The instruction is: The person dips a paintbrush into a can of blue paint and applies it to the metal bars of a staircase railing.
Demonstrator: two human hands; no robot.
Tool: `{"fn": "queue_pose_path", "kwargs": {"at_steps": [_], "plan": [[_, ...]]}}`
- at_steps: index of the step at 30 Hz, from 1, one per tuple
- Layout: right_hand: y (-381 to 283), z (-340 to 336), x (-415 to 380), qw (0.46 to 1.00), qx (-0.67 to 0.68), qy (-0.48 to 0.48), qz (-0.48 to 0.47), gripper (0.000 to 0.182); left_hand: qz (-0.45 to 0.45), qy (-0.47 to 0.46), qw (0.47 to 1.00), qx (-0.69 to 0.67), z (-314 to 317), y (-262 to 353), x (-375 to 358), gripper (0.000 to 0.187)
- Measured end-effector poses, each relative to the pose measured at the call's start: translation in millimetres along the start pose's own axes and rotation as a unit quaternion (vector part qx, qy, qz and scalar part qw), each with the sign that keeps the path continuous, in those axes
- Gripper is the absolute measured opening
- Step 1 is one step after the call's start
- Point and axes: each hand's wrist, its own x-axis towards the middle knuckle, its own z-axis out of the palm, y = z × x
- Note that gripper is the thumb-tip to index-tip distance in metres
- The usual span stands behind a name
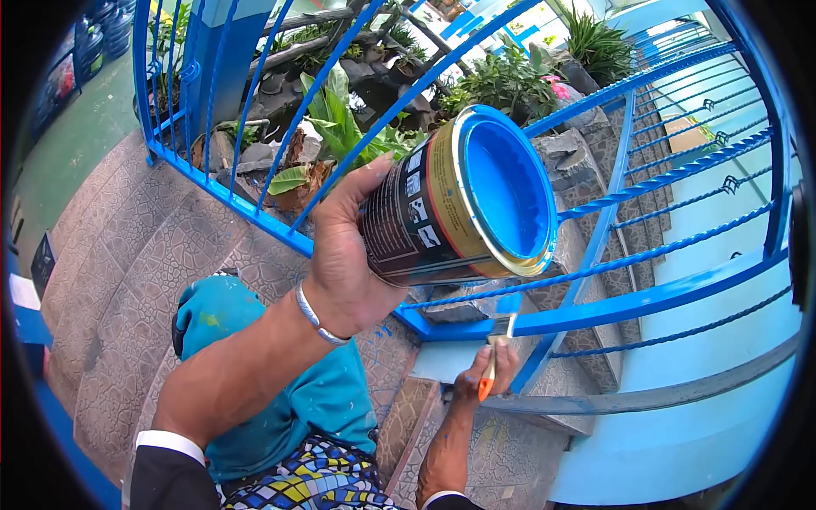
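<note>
My left hand (344, 259), with a silver bracelet at the wrist, is wrapped round a dark printed paint can (416, 221). The can is raised and tilted, so its mouth and the bright blue paint (508, 191) inside face up and right. Lower down, my right hand (507, 364) grips a paintbrush (501, 327) with an orange-tipped handle. Its blue-tinged bristles point upward, right at the lower rail of the blue metal railing (629, 309). Below that rail, a grey curved bar (637, 401) runs off to the right.
Patterned stone-like steps (127, 255) curve away on the left, and more steps rise behind the railing. Leafy plants (501, 89) and rocks fill a bed beyond the bars. A light blue wall (680, 450) stands at the right. My teal-trousered knee (225, 314) is below the left arm.
</note>
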Motion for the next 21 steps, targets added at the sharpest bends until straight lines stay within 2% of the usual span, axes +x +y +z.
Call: {"fn": "queue_pose_path", "kwargs": {"at_steps": [1, 4, 7, 11, 14, 16, 18, 21], "plan": [[2, 0, 1, 0.999, -0.037, 0.019, -0.004, 0.027, -0.006, -0.001, 1.0, -0.003, 0, 0, -1, 0.039], [11, 18, -8, 0.999, -0.034, -0.01, -0.013, 0.03, 0.002, 0.004, 1.0, -0.008, 1, -3, 1, 0.039], [20, 37, -62, 0.997, 0.019, -0.07, 0.038, 0.03, -0.01, -0.037, 0.999, -0.013, -1, 0, 0, 0.039], [3, 32, -87, 0.981, 0.039, -0.15, 0.12, 0.023, -0.006, -0.029, 0.999, -0.013, -3, 0, 0, 0.038], [-6, 25, -71, 0.984, 0.052, -0.105, 0.133, 0.024, -0.003, -0.012, 1.0, -0.021, -3, 0, 2, 0.037], [-10, 27, -52, 0.997, 0.023, -0.037, 0.063, 0.031, -0.006, -0.014, 1.0, -0.023, -2, -1, 1, 0.037], [-1, 31, -52, 0.999, 0.008, -0.008, 0.032, 0.035, -0.009, -0.016, 1.0, -0.022, -1, -1, 2, 0.036], [8, 50, -79, 0.997, 0.02, -0.06, 0.053, 0.035, -0.008, -0.01, 1.0, -0.016, 1, -3, 1, 0.036]]}}
